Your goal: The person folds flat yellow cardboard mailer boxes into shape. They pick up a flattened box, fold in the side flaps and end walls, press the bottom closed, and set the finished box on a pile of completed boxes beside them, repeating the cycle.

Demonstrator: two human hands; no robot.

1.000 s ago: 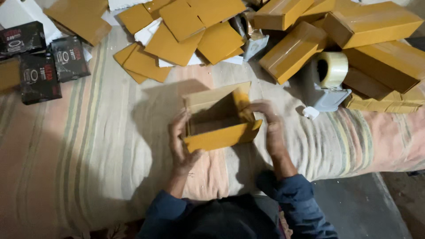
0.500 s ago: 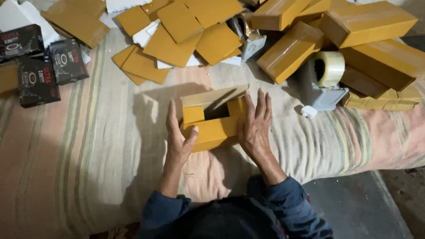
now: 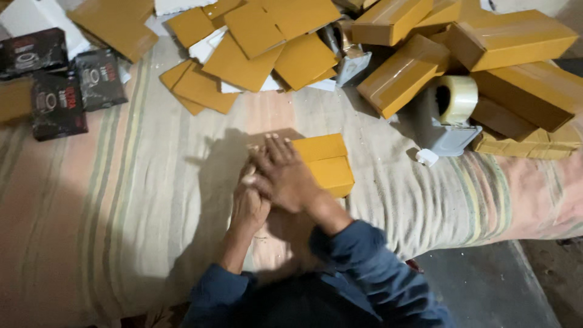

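A small yellow cardboard box [image 3: 325,164] lies closed on the striped cloth [image 3: 146,200] in front of me. My right hand [image 3: 282,173] lies flat across its left half, fingers spread and pointing up-left. My left hand [image 3: 248,203] presses against the box's left side and is partly hidden under the right hand. Both arms wear blue sleeves.
Flat yellow cardboard blanks [image 3: 255,42] lie at the back centre. Several taped yellow boxes [image 3: 486,54] pile at the back right, beside a tape dispenser [image 3: 452,115] with a clear roll. Black packets [image 3: 57,91] sit at the far left. The cloth's edge drops to the floor [image 3: 486,285] lower right.
The box's top flap, open a second ago, is now shut. My right hand moved from the box's right side to lie flat on top; the left stayed at its left side.
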